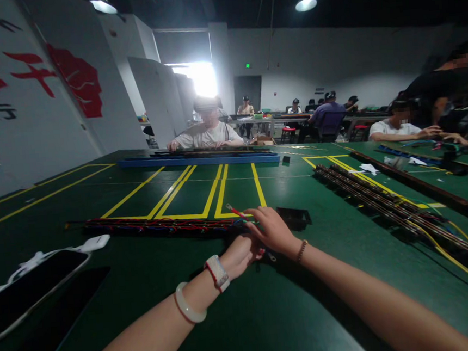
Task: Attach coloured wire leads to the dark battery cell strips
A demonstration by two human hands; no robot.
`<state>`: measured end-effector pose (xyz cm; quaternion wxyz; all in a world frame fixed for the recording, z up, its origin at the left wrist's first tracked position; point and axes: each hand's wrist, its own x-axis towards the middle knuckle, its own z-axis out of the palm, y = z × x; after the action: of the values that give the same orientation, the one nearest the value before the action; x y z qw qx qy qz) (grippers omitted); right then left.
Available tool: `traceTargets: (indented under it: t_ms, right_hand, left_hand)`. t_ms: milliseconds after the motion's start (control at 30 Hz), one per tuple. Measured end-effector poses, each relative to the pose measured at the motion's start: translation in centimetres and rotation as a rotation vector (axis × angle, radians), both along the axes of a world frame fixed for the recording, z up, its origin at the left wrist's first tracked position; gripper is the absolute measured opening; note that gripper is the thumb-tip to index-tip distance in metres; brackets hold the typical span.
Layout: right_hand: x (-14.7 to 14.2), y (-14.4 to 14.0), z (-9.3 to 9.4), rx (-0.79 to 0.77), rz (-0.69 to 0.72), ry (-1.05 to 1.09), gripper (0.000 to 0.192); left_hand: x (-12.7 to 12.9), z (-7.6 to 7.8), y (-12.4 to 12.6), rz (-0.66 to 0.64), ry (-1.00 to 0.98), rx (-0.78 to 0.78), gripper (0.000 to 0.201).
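Observation:
My left hand (241,254) and my right hand (272,228) meet at the right end of a long dark strip (156,225) laced with red and blue wires, lying across the green table (246,316). A red wire with a bare tip (234,210) sticks up from between my right fingers. My left fingers are curled close under the right hand; what they grip is hidden. A small black holder (297,216) sits just right of my right hand.
Two phones (27,292) with a white cable lie at the left. A second long wired strip (388,203) with yellow wires runs along the right. A blue rail (200,159) lies before a seated person opposite. Other people work at tables on the right.

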<state>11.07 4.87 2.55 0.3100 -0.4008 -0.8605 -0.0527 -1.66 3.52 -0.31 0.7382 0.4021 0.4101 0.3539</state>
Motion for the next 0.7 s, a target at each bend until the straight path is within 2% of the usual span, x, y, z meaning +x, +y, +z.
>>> traceTargets:
  t_ms: [200, 300, 400, 467, 533, 633, 700]
  right_hand:
    - [4.8, -1.3, -2.6, 0.0, 0.068, -0.041, 0.026]
    - [5.2, -1.5, -3.0, -0.002, 0.087, -0.074, 0.026]
    - [4.7, -1.5, -3.0, 0.012, 0.112, -0.099, 0.025]
    - [4.4, -1.4, -3.0, 0.009, 0.135, -0.122, 0.024]
    - [4.2, -1.3, -3.0, 0.003, 0.142, -0.131, 0.023]
    - [4.4, -1.2, -3.1, 0.006, 0.126, -0.11, 0.022]
    - [4.6, -1.2, -3.0, 0.019, 0.114, -0.076, 0.021]
  left_hand:
    - [-1.8, 1.5, 0.0, -0.16, 0.284, 0.089, 0.031]
    - [-2.8, 1.9, 0.8, -0.248, 0.481, 0.166, 0.039]
    - [-3.8, 2.0, 1.7, -0.413, 0.707, 0.356, 0.047]
    - [-4.2, 2.1, 2.2, -0.477, 0.789, 0.459, 0.049]
    - [-4.2, 2.1, 2.3, -0.5, 0.805, 0.481, 0.049]
    - [-4.2, 2.5, 2.2, -0.508, 0.802, 0.413, 0.054]
    - [-4.4, 2.8, 2.1, -0.437, 0.833, 0.422, 0.058]
